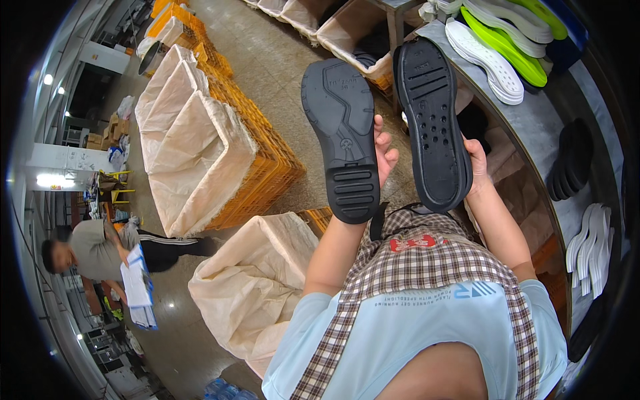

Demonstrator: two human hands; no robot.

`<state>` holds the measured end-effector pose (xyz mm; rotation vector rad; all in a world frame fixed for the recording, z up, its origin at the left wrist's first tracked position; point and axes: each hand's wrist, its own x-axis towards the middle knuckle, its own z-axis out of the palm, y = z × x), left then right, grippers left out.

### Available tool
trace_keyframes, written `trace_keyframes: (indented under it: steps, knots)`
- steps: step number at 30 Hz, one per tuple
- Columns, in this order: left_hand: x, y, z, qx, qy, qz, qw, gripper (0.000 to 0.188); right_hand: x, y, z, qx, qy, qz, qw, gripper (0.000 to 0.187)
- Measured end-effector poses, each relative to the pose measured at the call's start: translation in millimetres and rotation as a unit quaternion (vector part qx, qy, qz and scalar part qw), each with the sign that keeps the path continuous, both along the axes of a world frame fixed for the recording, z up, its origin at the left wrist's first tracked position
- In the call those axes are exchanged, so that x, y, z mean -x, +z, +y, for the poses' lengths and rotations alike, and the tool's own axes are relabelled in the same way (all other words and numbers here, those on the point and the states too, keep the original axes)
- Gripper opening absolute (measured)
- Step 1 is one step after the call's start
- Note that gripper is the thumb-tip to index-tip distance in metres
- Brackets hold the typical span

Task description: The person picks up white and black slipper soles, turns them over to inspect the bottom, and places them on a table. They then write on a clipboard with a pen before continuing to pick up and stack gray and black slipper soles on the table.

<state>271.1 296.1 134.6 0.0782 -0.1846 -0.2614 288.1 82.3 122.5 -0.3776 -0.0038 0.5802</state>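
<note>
Two black shoe soles are held up side by side in front of me. The left sole turns its grooved tread side to view, and my left hand grips it from behind, its fingertips showing past the right edge. The right sole shows its hollow inner side with several small round holes and a raised rim. My right hand holds it by the lower right edge, with most of the fingers hidden behind. A small gap lies between the two soles.
Beside me on the right runs a grey curved worktop with white soles, bright green soles and black soles. Cloth-lined orange crates and a cloth-lined bin stand left. A person holds a blue clipboard.
</note>
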Motion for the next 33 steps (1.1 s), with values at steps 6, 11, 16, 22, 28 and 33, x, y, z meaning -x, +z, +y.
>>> trace_keyframes:
  steps: [6,11,16,22,28,33]
  knots:
    - [-0.6,-0.6,-0.8,0.006,-0.01,-0.005,1.0,0.041,1.7,-0.6,-2.7,0.007,-0.002,0.004,1.0,0.072]
    - [0.1,-4.2,0.5,0.008,-0.011,-0.005,1.0,0.042,0.8,-1.7,-1.5,0.01,-0.002,0.002,1.0,0.072]
    - [-3.5,-5.5,0.6,-0.012,-0.005,-0.021,1.0,0.041,-0.4,2.0,2.6,0.047,-0.01,-0.037,0.998,0.079]
    - [-7.3,-23.5,-21.4,-0.256,-0.019,0.125,0.958,0.049,10.6,6.3,18.0,0.229,-0.018,-0.126,0.965,0.084]
    - [-9.5,-29.6,-21.6,-0.266,-0.081,0.164,0.946,0.052,5.8,7.2,9.5,0.359,-0.022,-0.173,0.917,0.084]
    - [-8.5,-9.5,-63.5,-0.487,0.034,0.073,0.87,0.092,-0.2,7.7,0.1,0.472,-0.055,-0.257,0.842,0.105]
